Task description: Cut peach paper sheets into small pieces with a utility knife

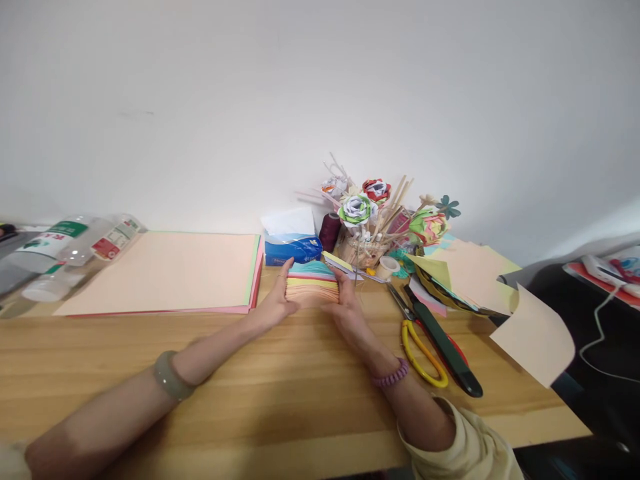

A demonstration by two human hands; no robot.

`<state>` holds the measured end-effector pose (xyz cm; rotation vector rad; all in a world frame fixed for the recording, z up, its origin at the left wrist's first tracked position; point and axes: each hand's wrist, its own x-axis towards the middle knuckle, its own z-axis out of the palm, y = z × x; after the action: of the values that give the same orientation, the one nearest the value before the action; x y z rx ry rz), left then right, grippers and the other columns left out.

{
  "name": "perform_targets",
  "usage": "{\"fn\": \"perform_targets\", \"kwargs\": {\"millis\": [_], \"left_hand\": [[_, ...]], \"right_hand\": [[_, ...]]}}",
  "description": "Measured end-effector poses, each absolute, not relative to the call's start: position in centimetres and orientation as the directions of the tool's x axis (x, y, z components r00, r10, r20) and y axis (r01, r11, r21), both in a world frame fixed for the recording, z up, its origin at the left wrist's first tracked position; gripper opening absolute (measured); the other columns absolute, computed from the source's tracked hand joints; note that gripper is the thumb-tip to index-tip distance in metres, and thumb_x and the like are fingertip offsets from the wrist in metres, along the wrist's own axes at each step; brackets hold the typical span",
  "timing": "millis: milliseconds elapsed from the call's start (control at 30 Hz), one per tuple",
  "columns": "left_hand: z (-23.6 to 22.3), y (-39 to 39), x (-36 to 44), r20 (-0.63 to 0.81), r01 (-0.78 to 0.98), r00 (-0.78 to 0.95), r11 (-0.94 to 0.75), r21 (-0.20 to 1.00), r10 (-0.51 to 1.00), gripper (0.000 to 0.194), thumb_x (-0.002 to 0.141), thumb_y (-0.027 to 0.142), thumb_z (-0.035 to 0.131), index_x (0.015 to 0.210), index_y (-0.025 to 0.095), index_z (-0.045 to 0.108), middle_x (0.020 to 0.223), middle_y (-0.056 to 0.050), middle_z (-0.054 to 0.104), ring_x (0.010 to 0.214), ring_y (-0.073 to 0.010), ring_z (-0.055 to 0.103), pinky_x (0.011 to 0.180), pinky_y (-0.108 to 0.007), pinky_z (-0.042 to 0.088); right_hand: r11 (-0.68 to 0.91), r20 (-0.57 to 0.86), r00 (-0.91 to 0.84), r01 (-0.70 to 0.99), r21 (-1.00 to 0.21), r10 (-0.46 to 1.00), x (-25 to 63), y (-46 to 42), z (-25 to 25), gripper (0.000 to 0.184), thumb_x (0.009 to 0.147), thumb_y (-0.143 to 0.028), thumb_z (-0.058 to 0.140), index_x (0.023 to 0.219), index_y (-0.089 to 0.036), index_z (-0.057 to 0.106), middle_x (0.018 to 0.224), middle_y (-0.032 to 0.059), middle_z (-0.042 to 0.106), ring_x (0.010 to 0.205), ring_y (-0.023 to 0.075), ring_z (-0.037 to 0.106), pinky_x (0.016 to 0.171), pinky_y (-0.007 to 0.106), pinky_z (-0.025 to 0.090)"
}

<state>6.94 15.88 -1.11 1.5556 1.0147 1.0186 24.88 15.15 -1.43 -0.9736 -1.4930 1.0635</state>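
Note:
Between my two hands is a thick stack of coloured paper (313,285), with blue, pink, yellow and peach layers showing along its edge. My left hand (277,300) grips the stack's left side, thumb toward the top. On the opposite side, my right hand (349,310) presses against the right edge, its fingers partly hidden behind the paper. Just behind the stack sits a blue tissue pack (293,250) with a white tissue sticking out. A dark red thread spool (330,232) stands beside that pack.
Large peach and coloured sheets (170,270) lie at the left near plastic bottles (53,243). Paper flowers (357,209) stand in a woven holder (364,252). At right are yellow-handled scissors (423,353), a dark green cutter (445,343) and a basket of paper scraps (457,293).

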Motion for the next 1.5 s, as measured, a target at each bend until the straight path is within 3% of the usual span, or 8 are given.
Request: {"fn": "perform_targets", "kwargs": {"millis": [200,400,533,700,967,1233,1367,1500], "left_hand": [[-1.5,16.5,6.5,0.173,0.205,0.311,-0.243,0.948,0.934,0.099,0.063,0.011,0.051,0.145,0.013,-0.005,0.153,-0.013,0.004,0.140,-0.0244,0.006,0.113,-0.042,0.011],[-1.5,16.7,6.1,0.212,0.299,0.304,-0.304,0.905,0.929,0.094,0.067,0.010,0.050,0.146,0.015,-0.002,0.154,-0.011,0.004,0.140,-0.0272,0.008,0.111,-0.041,0.021],[-1.1,16.2,6.0,0.212,0.356,0.324,-0.326,0.876,0.922,0.091,0.069,0.008,0.050,0.147,0.018,0.004,0.153,-0.011,0.010,0.132,-0.0284,0.030,0.100,-0.039,0.038],[-1.1,16.2,5.8,0.168,0.430,0.281,-0.281,0.858,0.945,0.086,0.070,0.010,0.050,0.146,0.010,0.009,0.141,-0.018,0.036,0.114,-0.0291,0.050,0.094,-0.044,0.042],[-1.9,17.0,6.0,0.304,0.483,0.150,-0.338,0.808,0.941,0.077,0.075,0.007,0.041,0.144,0.007,0.009,0.147,-0.017,0.025,0.136,-0.0258,0.024,0.112,-0.041,0.020],[-1.4,17.5,5.5,0.469,0.641,0.047,-0.387,0.663,0.882,0.086,0.073,0.005,0.044,0.144,0.006,-0.003,0.139,-0.025,0.025,0.133,-0.0325,0.024,0.106,-0.051,0.024],[-0.6,16.5,5.6,0.500,0.732,0.154,-0.439,0.521,0.852,0.070,0.078,0.007,0.043,0.144,0.013,0.020,0.148,-0.017,0.022,0.139,-0.0293,0.010,0.111,-0.050,0.012],[-0.4,16.6,5.7,0.432,0.846,0.283,-0.435,0.308,0.856,0.051,0.089,0.016,0.033,0.140,0.010,0.031,0.146,-0.016,0.031,0.138,-0.0275,0.017,0.111,-0.049,0.011]], "right_hand": [[0.266,0.228,-0.203,0.182,-0.947,0.952,25.8,15.4,-1.6,0.071,0.064,-0.018,0.049,0.131,-0.019,0.025,0.132,0.0121,0.043,0.121,0.0215,0.044,0.102,0.040,0.034],[0.272,0.220,-0.185,0.328,-0.905,0.958,25.6,15.6,-1.8,0.072,0.075,-0.026,0.048,0.139,-0.018,0.017,0.145,0.0115,0.026,0.133,0.0200,0.026,0.110,0.039,0.018],[0.277,0.223,-0.179,0.381,-0.882,0.958,25.2,15.4,-2.0,0.077,0.076,-0.026,0.047,0.143,-0.018,0.010,0.148,0.0098,0.021,0.135,0.0194,0.021,0.112,0.038,0.014],[0.277,0.232,-0.156,0.425,-0.862,0.960,25.1,15.4,-2.3,0.076,0.078,-0.026,0.044,0.144,-0.016,0.007,0.150,0.0102,0.016,0.137,0.0190,0.017,0.112,0.038,0.012],[0.362,0.321,-0.169,0.502,-0.786,0.932,23.7,17.3,-2.4,0.069,0.079,-0.019,0.038,0.143,-0.012,0.014,0.148,0.0133,0.024,0.136,0.0178,0.021,0.112,0.038,0.011],[0.427,0.439,-0.149,0.629,-0.649,0.886,21.8,20.7,-3.1,0.070,0.079,-0.013,0.034,0.144,-0.009,0.007,0.145,0.0178,0.026,0.135,0.0204,0.024,0.109,0.043,0.024],[0.425,0.493,-0.152,0.749,-0.508,0.857,21.8,19.5,-2.8,0.066,0.082,-0.012,0.034,0.144,-0.007,0.010,0.145,0.0216,0.025,0.137,0.0244,0.018,0.108,0.049,0.022],[0.463,0.490,-0.269,0.822,-0.331,0.829,21.5,18.6,-2.1,0.056,0.088,-0.022,0.039,0.142,-0.013,0.025,0.147,0.0155,0.028,0.137,0.0249,0.017,0.109,0.049,0.015]]}}
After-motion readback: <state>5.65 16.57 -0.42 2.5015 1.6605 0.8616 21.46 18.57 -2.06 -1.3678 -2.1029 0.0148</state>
